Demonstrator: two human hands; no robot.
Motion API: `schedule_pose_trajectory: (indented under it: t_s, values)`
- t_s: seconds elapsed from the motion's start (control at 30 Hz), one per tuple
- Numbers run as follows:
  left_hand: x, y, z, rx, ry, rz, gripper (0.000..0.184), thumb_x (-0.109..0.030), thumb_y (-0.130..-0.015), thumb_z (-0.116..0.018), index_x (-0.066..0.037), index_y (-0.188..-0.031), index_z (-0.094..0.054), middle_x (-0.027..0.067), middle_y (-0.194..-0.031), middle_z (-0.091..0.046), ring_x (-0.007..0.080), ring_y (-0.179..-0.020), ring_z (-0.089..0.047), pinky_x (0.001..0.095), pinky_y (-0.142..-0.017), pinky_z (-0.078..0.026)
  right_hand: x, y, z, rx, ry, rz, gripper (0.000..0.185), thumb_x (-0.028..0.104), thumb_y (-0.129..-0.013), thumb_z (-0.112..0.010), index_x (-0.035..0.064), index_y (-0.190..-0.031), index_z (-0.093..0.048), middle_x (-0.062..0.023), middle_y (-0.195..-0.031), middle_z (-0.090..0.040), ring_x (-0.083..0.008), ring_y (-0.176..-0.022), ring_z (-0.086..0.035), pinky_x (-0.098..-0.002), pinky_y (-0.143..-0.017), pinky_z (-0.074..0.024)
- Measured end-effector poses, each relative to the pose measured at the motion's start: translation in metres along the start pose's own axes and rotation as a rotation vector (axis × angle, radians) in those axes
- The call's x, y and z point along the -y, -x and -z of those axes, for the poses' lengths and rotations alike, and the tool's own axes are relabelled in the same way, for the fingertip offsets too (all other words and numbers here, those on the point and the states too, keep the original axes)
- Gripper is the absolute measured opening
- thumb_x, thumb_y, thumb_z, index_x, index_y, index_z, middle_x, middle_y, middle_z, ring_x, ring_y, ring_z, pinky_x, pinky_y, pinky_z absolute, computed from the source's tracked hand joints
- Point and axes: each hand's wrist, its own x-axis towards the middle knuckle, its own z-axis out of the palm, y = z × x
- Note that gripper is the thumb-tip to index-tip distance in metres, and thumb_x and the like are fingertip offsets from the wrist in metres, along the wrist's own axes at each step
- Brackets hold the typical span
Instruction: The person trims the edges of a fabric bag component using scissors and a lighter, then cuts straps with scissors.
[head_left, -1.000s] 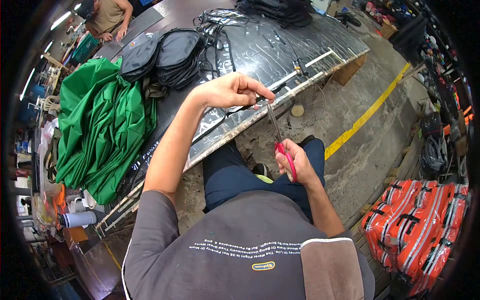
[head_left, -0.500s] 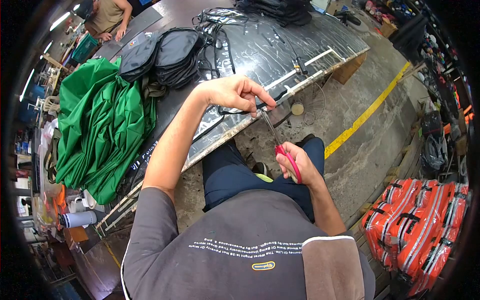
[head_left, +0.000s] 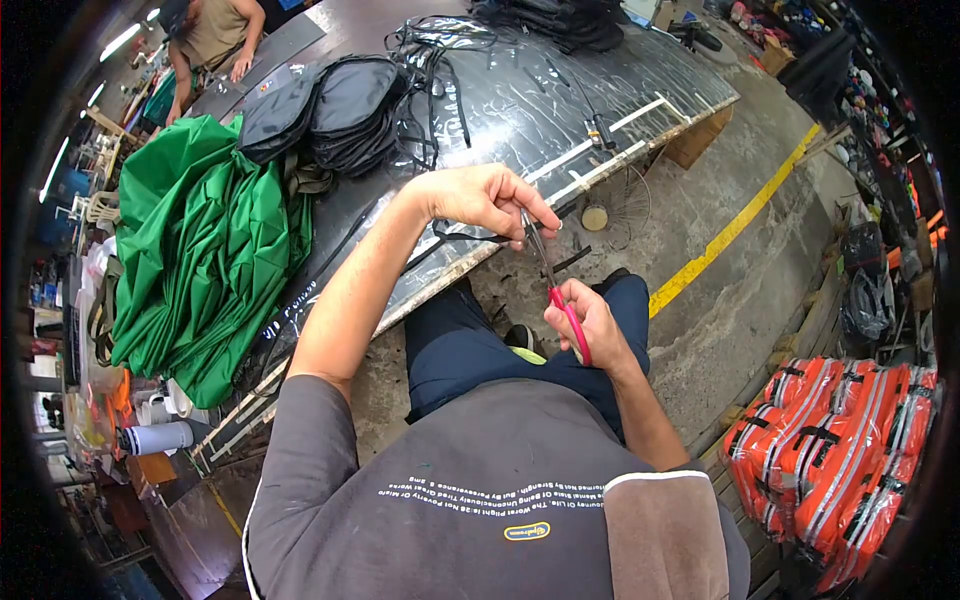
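Note:
My left hand (head_left: 490, 200) is closed on a thin black strap (head_left: 465, 236) above the table's front edge, thumb and forefinger near each other. My right hand (head_left: 590, 325) grips the pink handles of a pair of scissors (head_left: 568, 318), whose metal blades point up to the fingers of my left hand. The blades look slightly apart at the fingertips. Below the hands a dark strip (head_left: 572, 260) shows against the floor; whether it is attached to anything is unclear.
A dark table (head_left: 510, 110) carries green fabric (head_left: 205, 250), stacked black pieces (head_left: 355, 110) and loose cords. Another person (head_left: 222, 35) is at its far left. A fan (head_left: 610, 212) stands beneath the front edge. Orange bags (head_left: 835, 450) lie at the right, and a bottle (head_left: 158, 438) at the left.
My left hand has moved slightly right and down. The strap beyond its fingertips is gone from there, and a dark strip now appears lower down. The other person's arm has shifted.

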Motion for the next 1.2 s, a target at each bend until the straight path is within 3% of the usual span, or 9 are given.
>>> schedule_pose_trajectory:
  t_s: [0.33,0.57,0.63,0.8,0.9,0.97,1.03,1.1,1.2]
  values:
    - [0.007,0.002,0.001,0.001,0.054,-0.019,0.05,0.006,-0.09,-0.066,-0.001,-0.14,-0.065,0.0062,-0.13,-0.074,0.0063,-0.088,-0.071,0.0236,-0.083,-0.056,-0.007,0.0,0.0,-0.018,-0.029,-0.032,0.032,0.028,-0.096,-0.081,0.008,-0.092,-0.056,0.0053,-0.068,-0.058,-0.0012,-0.054,-0.051,-0.0204,-0.048,-0.0397]
    - [0.007,0.007,-0.004,-0.095,-0.038,0.016,0.049,0.005,-0.091,-0.062,-0.002,-0.139,-0.067,0.0018,-0.1,-0.077,0.0038,-0.084,-0.069,0.0219,-0.08,-0.054,-0.029,-0.016,0.001,-0.225,-0.151,0.216,0.03,0.022,-0.095,-0.083,0.0084,-0.095,-0.056,0.0002,-0.08,-0.066,-0.0032,-0.066,-0.059,-0.0205,-0.054,-0.0443]
    - [0.012,0.008,-0.01,-0.083,-0.035,-0.004,0.048,0.005,-0.091,-0.061,-0.003,-0.138,-0.068,-0.0007,-0.093,-0.076,0.0029,-0.084,-0.068,0.0216,-0.078,-0.053,-0.031,-0.033,0.006,-0.311,-0.268,0.24,0.026,0.016,-0.096,-0.079,0.0069,-0.103,-0.055,-0.0063,-0.097,-0.072,-0.0093,-0.076,-0.067,-0.0227,-0.06,-0.0511]
    - [0.016,0.014,-0.027,-0.111,0.037,-0.061,0.047,0.004,-0.09,-0.061,-0.001,-0.136,-0.069,-0.0038,-0.091,-0.073,0.0022,-0.08,-0.065,0.0203,-0.077,-0.052,-0.023,-0.073,0.016,-0.299,-0.513,0.342,0.025,0.005,-0.096,-0.074,0.0063,-0.112,-0.055,-0.0109,-0.102,-0.071,-0.0166,-0.081,-0.07,-0.0299,-0.069,-0.056]
    - [0.025,0.023,-0.032,-0.376,0.133,-0.274,0.045,0.004,-0.088,-0.059,-0.002,-0.131,-0.072,-0.0016,-0.1,-0.071,0.0031,-0.081,-0.064,0.021,-0.078,-0.052,0.013,-0.102,0.02,-0.322,-0.447,0.55,0.028,0.004,-0.093,-0.076,0.0081,-0.11,-0.054,-0.0087,-0.096,-0.069,-0.0186,-0.08,-0.071,-0.0296,-0.066,-0.0561]
    - [0.026,0.034,-0.024,-0.542,0.073,-0.277,0.04,0.004,-0.09,-0.06,-0.001,-0.128,-0.073,0.0039,-0.12,-0.071,0.0045,-0.086,-0.064,0.021,-0.082,-0.051,0.047,-0.132,0.03,-0.384,-0.422,0.6,0.028,0.006,-0.093,-0.077,0.0076,-0.107,-0.053,-0.0081,-0.091,-0.069,-0.0179,-0.077,-0.07,-0.0282,-0.062,-0.0549]
    - [0.034,0.036,-0.014,-0.728,0.117,-0.224,0.038,0.002,-0.094,-0.065,0.0,-0.131,-0.07,0.0083,-0.129,-0.069,0.0091,-0.095,-0.068,0.0232,-0.091,-0.053,0.089,-0.171,0.047,-0.443,-0.284,0.547,0.032,0.008,-0.091,-0.079,0.0066,-0.107,-0.051,-0.0073,-0.089,-0.07,-0.0163,-0.07,-0.069,-0.0269,-0.056,-0.0523]
    - [0.038,0.02,-0.01,-0.854,0.22,-0.443,0.043,-0.001,-0.097,-0.066,-0.002,-0.14,-0.062,0.0104,-0.129,-0.069,0.0149,-0.108,-0.071,0.03,-0.098,-0.055,0.101,-0.238,0.075,-0.6,-0.273,0.538,0.025,0.009,-0.091,-0.08,0.0041,-0.101,-0.058,-0.0067,-0.081,-0.069,-0.0145,-0.061,-0.065,-0.0267,-0.048,-0.0469]
    - [0.025,0.021,-0.009,-0.907,0.231,-0.497,0.047,-0.002,-0.099,-0.065,-0.002,-0.145,-0.057,0.0121,-0.134,-0.067,0.0198,-0.123,-0.066,0.0342,-0.11,-0.05,0.09,-0.278,0.123,-0.6,-0.106,0.272,0.019,0.011,-0.09,-0.08,0.0038,-0.079,-0.067,-0.0049,-0.066,-0.066,-0.0126,-0.052,-0.061,-0.0273,-0.043,-0.0414]
